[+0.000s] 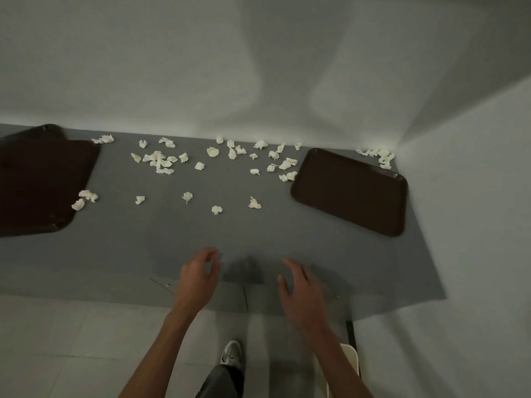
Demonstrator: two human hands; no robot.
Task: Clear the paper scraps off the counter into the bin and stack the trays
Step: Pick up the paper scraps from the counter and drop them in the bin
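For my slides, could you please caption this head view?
Left hand and right hand hover over a grey counter strewn with paper scraps, trays at both ends.

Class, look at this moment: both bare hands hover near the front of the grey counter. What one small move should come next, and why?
Probably reach the right hand forward to the nearest crumpled white paper scrap and pinch it. That hand and the left hand are both empty, and the scraps lie scattered, uncleared, across the flat grey counter, beyond either hand.
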